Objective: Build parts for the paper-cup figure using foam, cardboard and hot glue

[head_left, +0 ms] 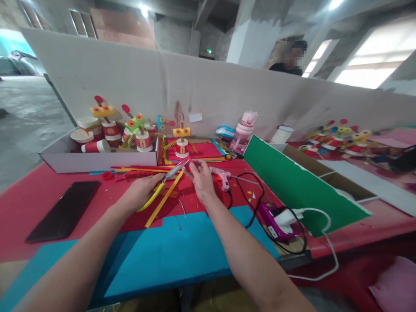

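My left hand [143, 190] is closed round a pair of scissors [173, 171] with yellow handles, the blades pointing up and right. At the blade tips, my right hand [202, 180] has its thumb and fingers pinched together. A reddish bit shows at those fingertips, too small to make out. A yellow paper strip [162, 203] lies slantwise under the scissors. Behind the hands are several red and yellow paper strips [139, 170] and a paper-cup figure [182, 147] with a yellow head. Just right of my right hand rests a pink glue gun [222, 178].
A white box [104, 160] holding several paper-cup figures stands back left. A dark phone or tablet [63, 212] lies at left. On the right are a purple power strip [279, 223], black and white cables, and a green-sided box [299, 186]. A person [289, 60] is beyond the partition [136, 82].
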Motion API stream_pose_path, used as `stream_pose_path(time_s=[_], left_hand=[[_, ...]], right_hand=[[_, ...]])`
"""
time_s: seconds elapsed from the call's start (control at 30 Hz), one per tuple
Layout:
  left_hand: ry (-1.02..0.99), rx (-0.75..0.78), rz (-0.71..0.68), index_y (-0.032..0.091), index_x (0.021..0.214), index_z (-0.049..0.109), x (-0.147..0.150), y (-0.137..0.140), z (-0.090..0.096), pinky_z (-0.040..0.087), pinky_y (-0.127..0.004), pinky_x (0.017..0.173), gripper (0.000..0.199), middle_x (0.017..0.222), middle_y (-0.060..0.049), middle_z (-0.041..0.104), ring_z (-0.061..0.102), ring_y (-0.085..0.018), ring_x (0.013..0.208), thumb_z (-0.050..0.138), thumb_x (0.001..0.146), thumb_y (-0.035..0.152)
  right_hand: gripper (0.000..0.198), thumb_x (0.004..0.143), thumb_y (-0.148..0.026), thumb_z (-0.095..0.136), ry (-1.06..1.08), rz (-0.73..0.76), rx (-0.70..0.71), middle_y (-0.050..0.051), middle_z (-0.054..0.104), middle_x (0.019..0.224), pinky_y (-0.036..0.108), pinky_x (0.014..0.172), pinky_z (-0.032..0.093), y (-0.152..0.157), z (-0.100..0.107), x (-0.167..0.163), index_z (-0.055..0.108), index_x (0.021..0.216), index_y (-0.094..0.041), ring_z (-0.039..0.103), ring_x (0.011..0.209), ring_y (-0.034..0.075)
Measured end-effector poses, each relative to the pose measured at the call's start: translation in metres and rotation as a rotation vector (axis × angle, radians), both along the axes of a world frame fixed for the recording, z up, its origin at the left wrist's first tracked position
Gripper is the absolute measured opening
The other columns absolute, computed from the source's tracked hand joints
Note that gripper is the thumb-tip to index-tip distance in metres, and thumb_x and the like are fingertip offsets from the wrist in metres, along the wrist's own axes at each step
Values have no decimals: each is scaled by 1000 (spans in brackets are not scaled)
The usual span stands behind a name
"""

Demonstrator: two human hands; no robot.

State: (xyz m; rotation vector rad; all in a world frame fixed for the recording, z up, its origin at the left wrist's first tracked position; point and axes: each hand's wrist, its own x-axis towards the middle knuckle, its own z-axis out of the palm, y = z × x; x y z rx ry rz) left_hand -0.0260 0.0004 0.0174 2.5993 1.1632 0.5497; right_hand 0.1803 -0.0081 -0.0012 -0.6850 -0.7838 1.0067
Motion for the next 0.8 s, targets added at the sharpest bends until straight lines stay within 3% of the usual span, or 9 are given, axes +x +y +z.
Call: stream_pose_path(time_s=[0.8], left_hand=[[28,-1,-14,22,125,51,0,1,-3,48,-30,75,41,104,-11,69,66,-26,90,41,89,37]], right_hand=[[25,70,-30,72,-21,-29,12,-1,57,95,34,87,55,-2,2,-3,55,88,-22,61,92,13]])
